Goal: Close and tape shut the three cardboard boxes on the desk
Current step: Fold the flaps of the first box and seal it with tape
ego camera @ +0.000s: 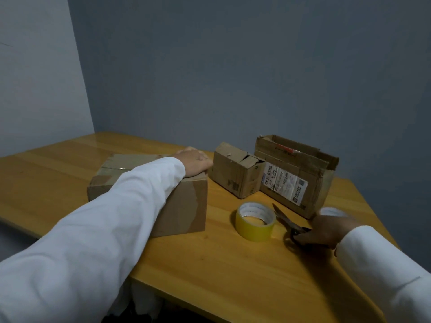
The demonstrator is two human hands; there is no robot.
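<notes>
Three cardboard boxes stand on the wooden desk (210,271). The large closed box (184,206) is at the left, with clear tape across its top; my left hand (194,165) lies flat on its far right corner. A small box (235,173) in the middle has its flaps loosely folded and partly raised. A taller box (296,178) with a white shipping label stands at the right with its flaps up. A yellow tape roll (255,221) lies flat in front of them. My right hand (326,231) grips the handles of the scissors (288,220) lying on the desk beside the roll.
The desk sits in a corner between two grey-blue walls. Its front edge runs close below my arms, and its right edge lies just past the tall box. Bare wood shows at the left and in front of the tape roll.
</notes>
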